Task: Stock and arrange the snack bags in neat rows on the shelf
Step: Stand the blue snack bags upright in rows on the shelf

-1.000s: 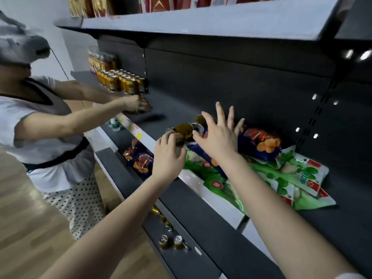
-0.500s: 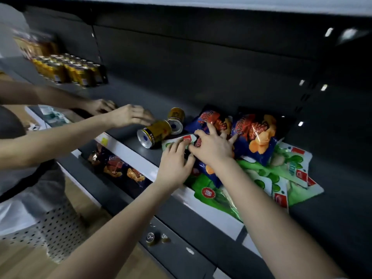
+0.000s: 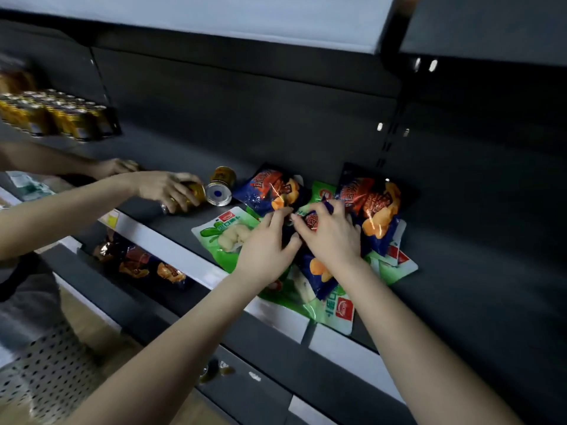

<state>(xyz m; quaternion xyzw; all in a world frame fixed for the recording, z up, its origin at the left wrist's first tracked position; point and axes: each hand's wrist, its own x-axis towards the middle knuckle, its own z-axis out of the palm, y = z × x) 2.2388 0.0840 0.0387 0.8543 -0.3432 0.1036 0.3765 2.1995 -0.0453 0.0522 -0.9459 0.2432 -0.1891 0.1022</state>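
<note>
- The right hand (image 3: 331,237) is gripping the top of the blue snack bag (image 3: 317,271), which is lying on green bags (image 3: 337,309) on the shelf (image 3: 460,271).
- The left hand (image 3: 267,240) is touching its edge; a pinch cannot be confirmed.
- Lifting is likely risking dragging an overhanging green bag off the front.
- Nudging the toppled can (image 3: 221,187) could be sending it rolling.

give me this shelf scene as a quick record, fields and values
left hand: holds the middle blue bag
right hand: holds the same bag
under it: green bags, flat and overlapping
shelf: bags in a heap, not in rows
cans: two on their sides left of the bags, another person's hand on one
</note>
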